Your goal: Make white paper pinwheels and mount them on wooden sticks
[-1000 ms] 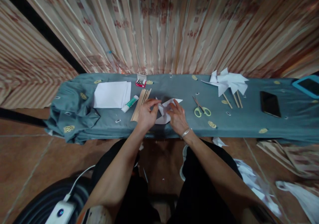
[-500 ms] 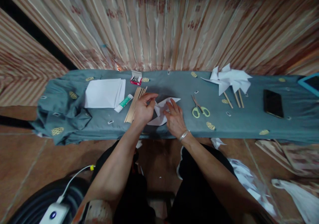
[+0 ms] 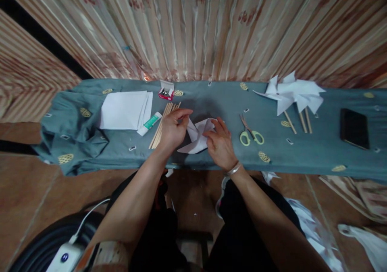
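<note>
Between my hands is a white paper pinwheel [image 3: 198, 137] with its blades partly folded, low over the cloth. My left hand [image 3: 175, 128] pinches the upper left blade between thumb and fingers. On the opposite side my right hand [image 3: 220, 141] grips the right blade, its fingers bent over the paper. Thin wooden sticks [image 3: 159, 132] lie beside and partly behind my left hand. Farther left is a green and white glue stick [image 3: 150, 123]. A pair of scissors [image 3: 249, 132] with light green handles rests to the right of my right hand.
A stack of white paper [image 3: 123, 110] lies at the left. Behind the sticks stands an open red box [image 3: 166, 92] of small metal pieces. Finished pinwheels [image 3: 292, 94] on sticks and a black phone [image 3: 354, 128] lie at the right. A pleated curtain [image 3: 193, 34] hangs behind the bench.
My right hand has shifted slightly right, and its fingers have curled around the right blade. The left blade now stands raised at my left fingertips. The whole view has moved a little.
</note>
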Demonstrator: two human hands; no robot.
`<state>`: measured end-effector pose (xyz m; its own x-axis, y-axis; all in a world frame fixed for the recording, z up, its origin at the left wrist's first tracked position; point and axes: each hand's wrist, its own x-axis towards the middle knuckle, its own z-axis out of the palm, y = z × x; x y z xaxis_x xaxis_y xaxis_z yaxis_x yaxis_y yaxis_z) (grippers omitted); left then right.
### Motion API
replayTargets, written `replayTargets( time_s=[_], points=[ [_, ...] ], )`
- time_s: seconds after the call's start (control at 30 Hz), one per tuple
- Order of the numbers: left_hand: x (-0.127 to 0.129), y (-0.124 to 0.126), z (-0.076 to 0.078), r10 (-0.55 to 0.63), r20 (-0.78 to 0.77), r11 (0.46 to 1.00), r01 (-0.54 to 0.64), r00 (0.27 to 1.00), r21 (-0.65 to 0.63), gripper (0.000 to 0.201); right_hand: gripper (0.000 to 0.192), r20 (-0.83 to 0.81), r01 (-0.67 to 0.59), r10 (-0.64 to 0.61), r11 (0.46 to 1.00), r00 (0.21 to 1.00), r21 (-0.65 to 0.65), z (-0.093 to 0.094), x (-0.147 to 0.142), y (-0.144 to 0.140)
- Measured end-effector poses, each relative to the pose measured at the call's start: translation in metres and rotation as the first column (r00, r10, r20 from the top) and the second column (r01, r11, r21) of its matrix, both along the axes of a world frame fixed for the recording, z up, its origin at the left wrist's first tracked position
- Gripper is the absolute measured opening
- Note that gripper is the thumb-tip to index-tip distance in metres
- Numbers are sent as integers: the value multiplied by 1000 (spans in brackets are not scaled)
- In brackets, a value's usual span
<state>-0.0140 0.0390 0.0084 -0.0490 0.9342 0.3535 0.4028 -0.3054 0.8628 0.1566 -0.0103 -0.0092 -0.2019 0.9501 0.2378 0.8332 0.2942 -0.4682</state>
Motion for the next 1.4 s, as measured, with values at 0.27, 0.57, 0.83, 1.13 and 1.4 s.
replayTargets(
  time_s=[0.27,0.57,0.83,1.13,1.4],
  points=[
    [-1,-6,1,-20,-45,1000,20,999,-9,23,30,-5,19,-19,999,1000,42,-1,10,0],
    [-13,-13,-8,-37,-59,997,33,998,-70,28,36,-44,137,-134,987,990,80,1,45,12],
    [-20,-26,-13,-54,-99,994,44,994,-104,35,37,-114,170,-158,979,981,110,4,49,15],
    [-26,-28,-12,-59,-137,990,41,989,-132,36,34,-83,93,-89,994,993,48,1,26,7],
    [-22,-38,-22,-128,-25,960,118,991,-253,57,42,-105,135,-138,990,985,-34,-2,30,9]
  ],
)
